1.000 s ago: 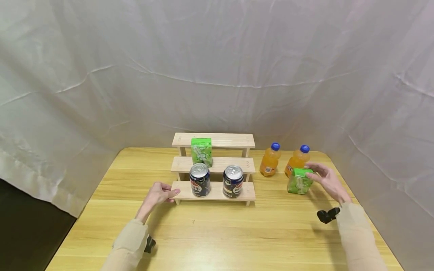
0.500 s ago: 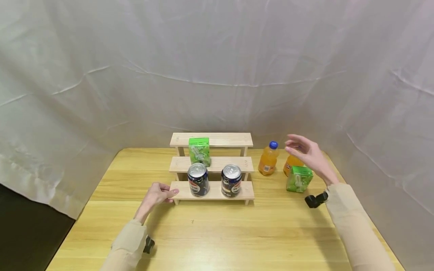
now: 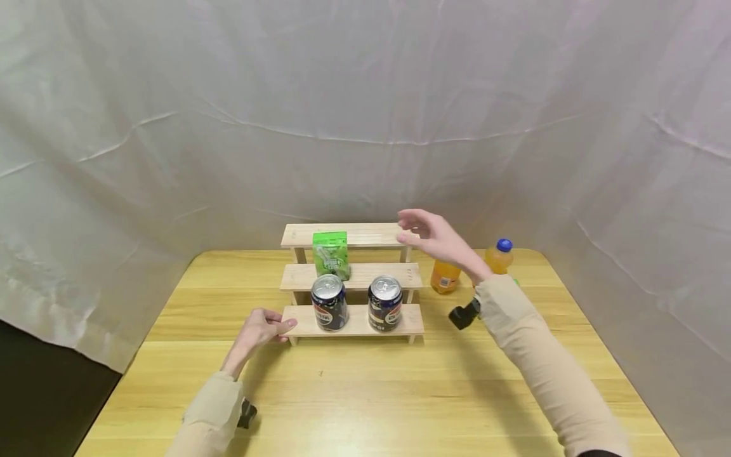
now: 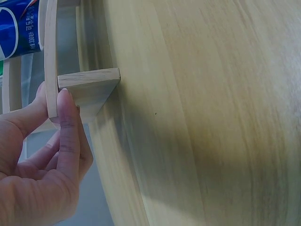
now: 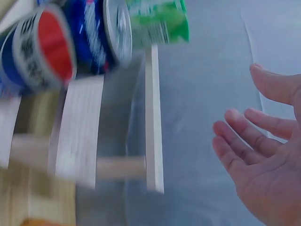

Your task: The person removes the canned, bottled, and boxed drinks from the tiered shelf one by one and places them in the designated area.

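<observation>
My left hand [image 3: 258, 329] pinches the left end of the lowest step of a three-step wooden display rack [image 3: 356, 320]. In the left wrist view the thumb and fingers [image 4: 68, 141] lie on either side of the thin board [image 4: 51, 70]. Above the right end of the top step is my right hand [image 3: 433, 235], its fingers relaxed. The right wrist view shows that hand [image 5: 270, 162] holding nothing, beside the rack. Two dark blue Pepsi cans [image 3: 329, 308] [image 3: 385, 308] stand on the lowest step. A green drink carton [image 3: 330, 257] stands on the middle step.
Two orange drink bottles with blue caps stand right of the rack; the nearer bottle [image 3: 445, 277] is partly behind my right hand, the other bottle [image 3: 499, 259] beyond the forearm. A second green carton [image 3: 516, 282] is nearly hidden by the sleeve. Pale curtains [image 3: 354, 171] enclose the wooden table [image 3: 365, 393].
My right hand has left the green carton at the right, risen, and moved left to the rack's top step. The left hand keeps its grip on the lowest step.
</observation>
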Demonstrator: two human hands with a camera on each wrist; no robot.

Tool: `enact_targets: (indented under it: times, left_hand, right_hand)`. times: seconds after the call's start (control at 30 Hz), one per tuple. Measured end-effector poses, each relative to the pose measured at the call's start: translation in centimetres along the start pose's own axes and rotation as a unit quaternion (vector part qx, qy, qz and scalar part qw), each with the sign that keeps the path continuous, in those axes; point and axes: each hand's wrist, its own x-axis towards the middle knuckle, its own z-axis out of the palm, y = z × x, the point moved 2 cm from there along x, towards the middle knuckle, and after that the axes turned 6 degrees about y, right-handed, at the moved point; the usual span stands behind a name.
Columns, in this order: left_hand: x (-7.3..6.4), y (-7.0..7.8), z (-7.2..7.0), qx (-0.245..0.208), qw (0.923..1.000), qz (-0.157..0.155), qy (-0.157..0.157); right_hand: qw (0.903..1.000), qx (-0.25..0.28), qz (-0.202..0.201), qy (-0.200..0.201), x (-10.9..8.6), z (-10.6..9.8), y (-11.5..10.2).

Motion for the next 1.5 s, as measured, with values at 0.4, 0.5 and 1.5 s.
enact_targets:
  times: [0.4, 0.5, 1.5]
  left_hand:
    - [-0.1, -0.2, -0.3, 0.017, 0.9998, -0.006, 0.001]
    - [-0.1, -0.2, -0.2, 0.014, 0.9999, -0.004, 0.002]
    - [-0.4, -0.3, -0.2, 0.001, 1.0, 0.001, 0.004]
  right_hand:
    - [0.9981, 0.033, 0.004, -0.052, 3.9, 7.8, -2.1]
    - [0.9975, 0.038, 0.009, -0.059, 4.5, 9.0, -2.2]
    - [0.9991, -0.024, 0.007, -0.035, 5.4, 11.1, -2.0]
